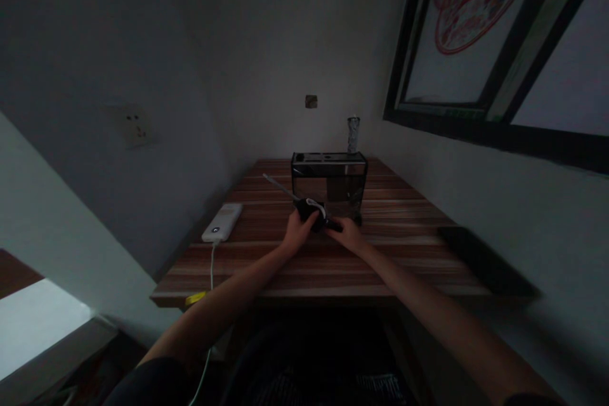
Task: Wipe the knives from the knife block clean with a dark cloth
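Note:
Between my two hands, above the striped wooden table point(285, 269), is a black object point(304, 209) with a pale curved line on it. From it a long thin grey rod point(280, 186) sticks out to the upper left. My left hand point(297, 232) grips the middle part, thumb on top. On the right, my right hand point(349, 234) has its fingers closed round the dark narrow end. The dim light hides what kind of object it is. Just behind the hands stands a see-through box with a black frame point(329, 168), partly covered by them.
A white power bank point(222, 222) lies at the left with a white cable point(212, 266) running over the front edge past a yellow tag point(195, 297). A patterned clear vase point(353, 134) rises behind the box. A dark flat item point(480, 257) lies at the right edge.

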`<act>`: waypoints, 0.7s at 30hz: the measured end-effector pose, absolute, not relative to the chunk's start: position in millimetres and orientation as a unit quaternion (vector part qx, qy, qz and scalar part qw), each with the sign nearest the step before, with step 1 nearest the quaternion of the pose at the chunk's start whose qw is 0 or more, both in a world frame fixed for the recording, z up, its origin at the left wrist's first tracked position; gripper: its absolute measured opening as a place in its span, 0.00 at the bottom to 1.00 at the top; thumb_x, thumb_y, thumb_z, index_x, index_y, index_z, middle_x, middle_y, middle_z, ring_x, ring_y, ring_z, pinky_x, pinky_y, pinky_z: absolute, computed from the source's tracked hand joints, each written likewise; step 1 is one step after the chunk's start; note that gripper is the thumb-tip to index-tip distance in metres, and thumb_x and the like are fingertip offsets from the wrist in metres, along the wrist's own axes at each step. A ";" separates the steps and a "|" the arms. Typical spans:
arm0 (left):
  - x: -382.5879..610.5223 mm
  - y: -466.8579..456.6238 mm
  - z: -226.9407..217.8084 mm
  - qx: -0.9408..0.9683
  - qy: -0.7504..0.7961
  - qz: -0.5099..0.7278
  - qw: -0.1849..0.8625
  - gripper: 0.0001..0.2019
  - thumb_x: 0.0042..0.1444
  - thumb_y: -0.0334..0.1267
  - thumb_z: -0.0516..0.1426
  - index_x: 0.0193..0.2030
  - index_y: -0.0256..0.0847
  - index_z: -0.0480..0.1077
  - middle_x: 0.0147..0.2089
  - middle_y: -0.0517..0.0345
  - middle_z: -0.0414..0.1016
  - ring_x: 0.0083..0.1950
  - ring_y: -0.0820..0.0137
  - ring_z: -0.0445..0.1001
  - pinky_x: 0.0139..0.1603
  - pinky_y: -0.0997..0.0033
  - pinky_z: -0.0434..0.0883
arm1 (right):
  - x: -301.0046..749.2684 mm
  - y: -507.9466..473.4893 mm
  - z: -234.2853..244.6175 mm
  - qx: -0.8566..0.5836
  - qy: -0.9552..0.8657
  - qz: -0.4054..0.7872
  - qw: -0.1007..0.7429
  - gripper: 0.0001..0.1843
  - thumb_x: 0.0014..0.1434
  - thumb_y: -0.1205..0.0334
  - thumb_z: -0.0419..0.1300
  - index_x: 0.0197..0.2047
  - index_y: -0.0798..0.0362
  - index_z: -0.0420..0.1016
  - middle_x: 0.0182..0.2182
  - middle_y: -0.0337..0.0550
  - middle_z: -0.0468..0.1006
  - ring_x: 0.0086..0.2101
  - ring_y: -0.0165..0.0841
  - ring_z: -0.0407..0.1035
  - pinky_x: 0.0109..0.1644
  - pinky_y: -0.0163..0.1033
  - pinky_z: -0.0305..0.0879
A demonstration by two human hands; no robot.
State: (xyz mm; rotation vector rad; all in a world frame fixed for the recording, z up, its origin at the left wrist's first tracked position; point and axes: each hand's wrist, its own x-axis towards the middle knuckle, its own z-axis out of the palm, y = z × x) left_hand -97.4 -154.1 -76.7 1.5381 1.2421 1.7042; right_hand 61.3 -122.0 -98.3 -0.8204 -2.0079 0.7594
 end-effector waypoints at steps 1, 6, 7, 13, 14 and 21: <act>-95.6 -155.4 -77.5 0.575 0.460 0.622 0.266 0.16 0.44 0.42 0.59 0.38 0.34 0.69 0.37 0.51 0.75 0.39 0.65 0.72 0.41 0.69 0.68 | 61.4 -122.0 -98.2 -0.322 -0.797 0.305 0.410 0.16 0.47 0.60 0.59 0.41 0.56 0.73 0.37 0.45 0.77 0.37 0.38 0.70 0.42 0.42 0.64; -94.1 -158.0 -78.6 0.604 0.473 0.586 0.260 0.16 0.46 0.41 0.58 0.40 0.34 0.67 0.39 0.51 0.74 0.41 0.65 0.72 0.43 0.68 0.67 | 62.1 -122.8 -97.4 -0.313 -0.798 0.315 0.408 0.16 0.47 0.61 0.59 0.40 0.57 0.74 0.37 0.45 0.77 0.37 0.38 0.70 0.44 0.44 0.64; -94.5 -157.9 -78.5 0.607 0.473 0.584 0.258 0.16 0.46 0.41 0.57 0.40 0.34 0.67 0.39 0.51 0.74 0.42 0.65 0.72 0.43 0.67 0.67 | 62.2 -122.9 -97.2 -0.313 -0.797 0.316 0.408 0.16 0.47 0.61 0.59 0.40 0.57 0.74 0.37 0.45 0.77 0.37 0.38 0.70 0.43 0.44 0.64; -95.8 -156.9 -76.4 0.608 0.462 0.595 0.252 0.15 0.45 0.40 0.58 0.40 0.35 0.68 0.39 0.50 0.74 0.41 0.65 0.72 0.43 0.67 0.68 | 61.9 -124.8 -94.1 -0.319 -0.798 0.304 0.411 0.15 0.47 0.63 0.59 0.40 0.57 0.74 0.37 0.46 0.77 0.38 0.39 0.70 0.44 0.43 0.63; -96.1 -156.9 -75.6 0.603 0.459 0.601 0.254 0.15 0.45 0.40 0.58 0.39 0.35 0.69 0.38 0.50 0.75 0.40 0.65 0.72 0.42 0.67 0.68 | 61.6 -125.5 -93.0 -0.321 -0.799 0.302 0.410 0.15 0.47 0.62 0.59 0.39 0.57 0.74 0.36 0.46 0.77 0.38 0.39 0.70 0.44 0.43 0.63; -103.9 -154.8 -68.3 0.569 0.441 0.639 0.273 0.13 0.43 0.42 0.59 0.33 0.35 0.71 0.33 0.53 0.75 0.37 0.65 0.72 0.39 0.69 0.68 | 57.7 -131.7 -85.5 -0.326 -0.803 0.302 0.397 0.16 0.49 0.56 0.58 0.38 0.57 0.74 0.34 0.44 0.77 0.35 0.38 0.70 0.40 0.41 0.63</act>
